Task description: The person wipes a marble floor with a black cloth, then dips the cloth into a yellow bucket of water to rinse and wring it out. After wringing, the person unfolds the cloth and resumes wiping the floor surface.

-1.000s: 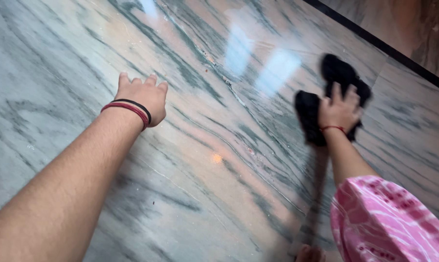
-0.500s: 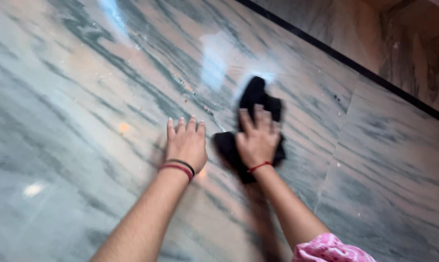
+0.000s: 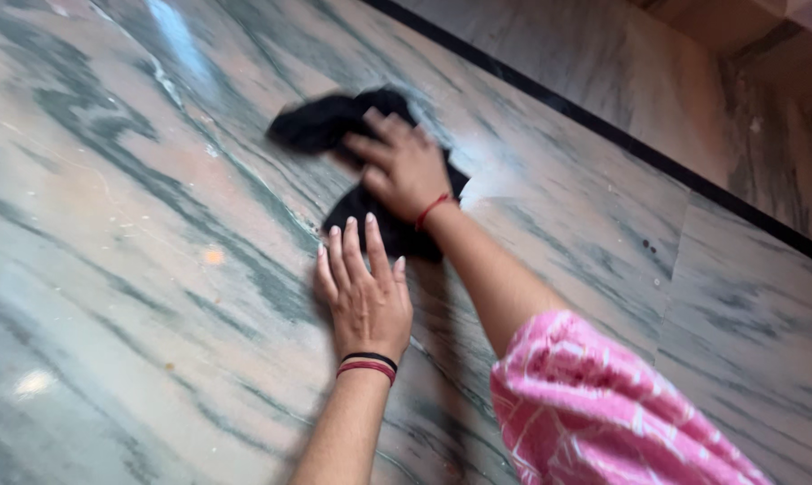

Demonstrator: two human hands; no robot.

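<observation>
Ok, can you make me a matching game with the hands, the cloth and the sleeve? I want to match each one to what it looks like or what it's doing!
Things:
1. left hand
2. right hand
3. cloth
4. sleeve

Descriptions:
A. pink with a white pattern
B. black and crumpled on the marble floor
C. flat on the floor, fingers spread
D. pressing down on the cloth

Pairs: 1-C, 2-D, 3-B, 4-A
</observation>
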